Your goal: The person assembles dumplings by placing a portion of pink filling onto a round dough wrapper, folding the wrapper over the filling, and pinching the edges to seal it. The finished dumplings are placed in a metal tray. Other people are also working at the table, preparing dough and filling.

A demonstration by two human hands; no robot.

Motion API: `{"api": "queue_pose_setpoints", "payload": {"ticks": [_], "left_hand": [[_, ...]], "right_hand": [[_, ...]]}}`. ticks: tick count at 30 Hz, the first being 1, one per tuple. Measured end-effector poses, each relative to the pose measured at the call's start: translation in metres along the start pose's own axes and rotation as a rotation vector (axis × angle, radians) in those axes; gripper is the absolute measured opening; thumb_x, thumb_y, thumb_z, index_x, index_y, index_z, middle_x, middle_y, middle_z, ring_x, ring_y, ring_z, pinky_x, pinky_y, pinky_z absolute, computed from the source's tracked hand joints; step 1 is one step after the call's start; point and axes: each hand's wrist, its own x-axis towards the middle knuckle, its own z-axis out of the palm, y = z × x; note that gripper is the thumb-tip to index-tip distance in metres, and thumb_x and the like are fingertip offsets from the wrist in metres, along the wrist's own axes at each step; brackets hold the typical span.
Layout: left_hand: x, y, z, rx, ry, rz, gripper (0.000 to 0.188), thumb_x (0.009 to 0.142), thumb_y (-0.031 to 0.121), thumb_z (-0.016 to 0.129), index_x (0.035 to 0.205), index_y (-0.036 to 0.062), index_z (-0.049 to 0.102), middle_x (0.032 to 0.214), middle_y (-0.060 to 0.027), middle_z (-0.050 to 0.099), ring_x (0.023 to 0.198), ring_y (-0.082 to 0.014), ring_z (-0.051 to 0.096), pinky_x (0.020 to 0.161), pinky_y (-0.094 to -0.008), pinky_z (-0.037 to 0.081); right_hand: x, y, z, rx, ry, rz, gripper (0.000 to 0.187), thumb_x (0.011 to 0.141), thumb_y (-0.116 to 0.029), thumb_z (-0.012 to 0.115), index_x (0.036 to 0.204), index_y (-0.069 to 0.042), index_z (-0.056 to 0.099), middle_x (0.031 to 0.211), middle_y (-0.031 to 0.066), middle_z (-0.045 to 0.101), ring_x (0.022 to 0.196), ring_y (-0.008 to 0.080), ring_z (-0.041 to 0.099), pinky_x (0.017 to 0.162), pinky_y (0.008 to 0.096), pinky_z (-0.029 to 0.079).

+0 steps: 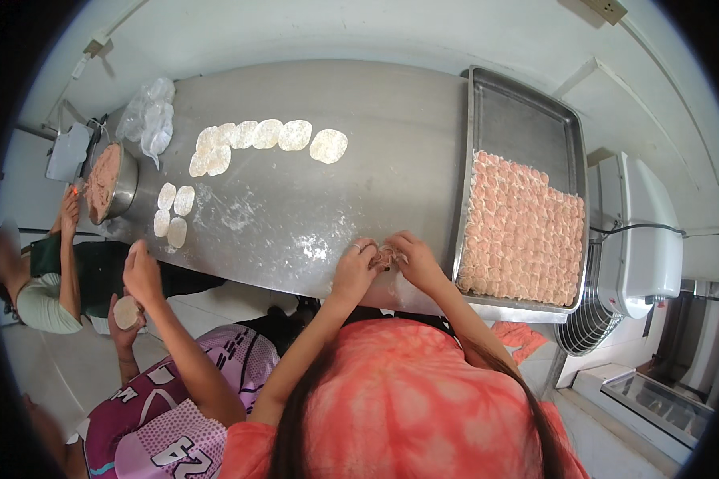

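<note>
At the table's near edge, my left hand (355, 267) and my right hand (417, 260) are close together, fingers curled in. Between their fingertips is a small pinkish dumpling (386, 256), partly covered by the fingers. My left hand has a ring on it. Just right of my right hand, a large metal tray (519, 104) holds rows of pink-topped open dumplings (519, 231) in its nearer part, packed tightly. Round floured wrappers (295, 135) lie in a curved row on the far left of the steel table (391, 160), the rightmost wrapper (328, 147) slightly apart.
White flour (311, 247) dusts the tabletop. At left are smaller wrappers (177, 231), a clear plastic bag (150, 120) and a metal bowl (125, 188) of pink filling. A co-worker's hand (125, 315) beside me holds a wrapper; another person stands by the bowl. A white machine (635, 231) stands right.
</note>
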Motion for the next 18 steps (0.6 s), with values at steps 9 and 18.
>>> {"api": "queue_pose_setpoints", "payload": {"ticks": [9,18], "left_hand": [[0.007,0.004,-0.011,-0.069,-0.118,-0.093,0.027,0.070,0.009,0.071,0.091,0.0028,0.056,0.093,-0.0131,0.061,0.083,-0.0334,0.060,0.071,-0.0395,0.049],[0.010,0.000,0.000,-0.210,-0.029,-0.119,0.033,0.069,0.002,0.070,0.098,0.0036,0.056,0.083,-0.0150,0.062,0.077,-0.0322,0.062,0.068,-0.0380,0.050]], "right_hand": [[0.000,0.003,0.001,0.008,-0.042,0.081,0.030,0.069,0.004,0.056,0.098,-0.004,0.057,0.095,0.0150,0.055,0.089,0.0376,0.056,0.075,0.0438,0.047],[-0.002,0.006,0.000,-0.008,0.033,0.034,0.033,0.067,0.004,0.060,0.098,-0.005,0.059,0.091,0.0132,0.057,0.084,0.0343,0.058,0.070,0.0404,0.048]]}}
